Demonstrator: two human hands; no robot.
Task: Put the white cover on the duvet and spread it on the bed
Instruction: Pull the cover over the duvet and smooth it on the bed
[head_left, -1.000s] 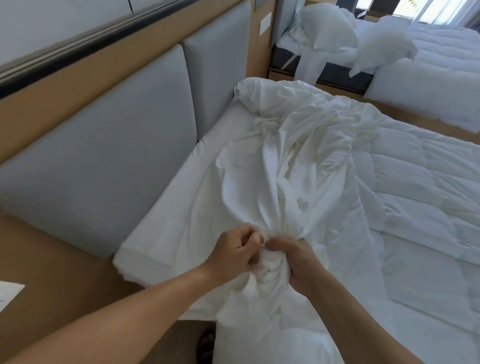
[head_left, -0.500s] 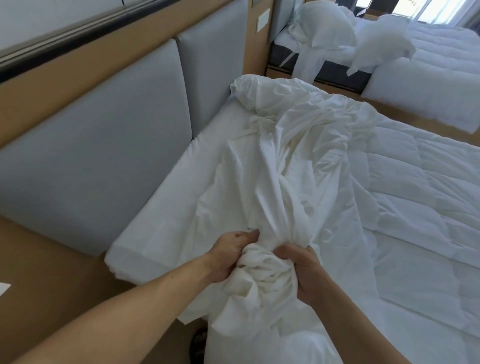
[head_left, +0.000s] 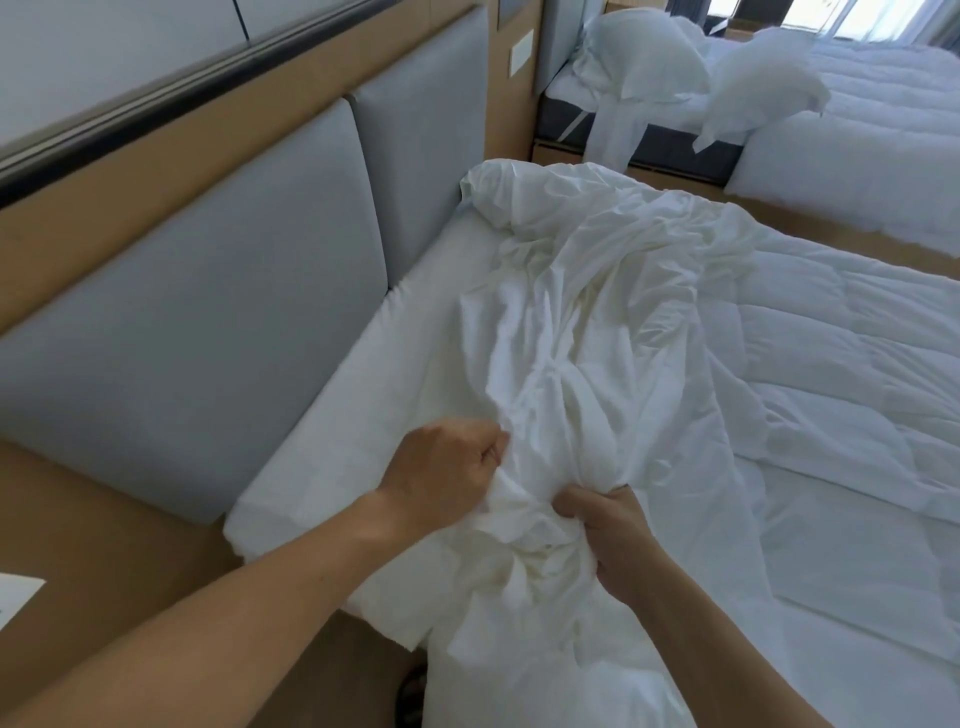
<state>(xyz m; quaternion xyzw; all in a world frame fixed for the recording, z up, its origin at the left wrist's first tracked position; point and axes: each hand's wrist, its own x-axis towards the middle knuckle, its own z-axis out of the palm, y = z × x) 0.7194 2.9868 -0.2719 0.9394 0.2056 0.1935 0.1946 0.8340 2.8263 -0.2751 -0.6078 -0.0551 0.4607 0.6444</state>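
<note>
White cover (head_left: 587, 332) lies rumpled in a long ridge across the head end of the bed (head_left: 363, 395), from a bunched lump at the far corner down to the person's hands. Its near end spills over the mattress edge. To the right of it, the quilted duvet (head_left: 857, 374) lies flat and mostly bare on the bed, with the cover's right edge draped over its near side.

Both hands grasp the cover. The fingers of the left hand (head_left: 441, 467) are clenched into a fist round a fold of cloth. The right hand (head_left: 608, 535) sits lower and to the right, its fingers curled into the wad of fabric gathered between the two hands.

One second ago the hands were knuckle to knuckle on one tight knot. Half a second ago the wad had opened between them, and now the left hand is higher and further left, so the gap is wider. The ridge of cloth above them lies broader and flatter.

Grey padded headboard panels (head_left: 208, 291) in a wooden frame run along the left. A wooden desk (head_left: 104, 519) sits below them with a white sheet of paper (head_left: 15, 592) at the picture's edge — nothing on it can be read. A blank white plate (head_left: 521, 52) is fixed to the wall between the beds. Beyond, a second bed (head_left: 857, 145) carries two pillows (head_left: 644, 57) — one slumped over its edge.
</note>
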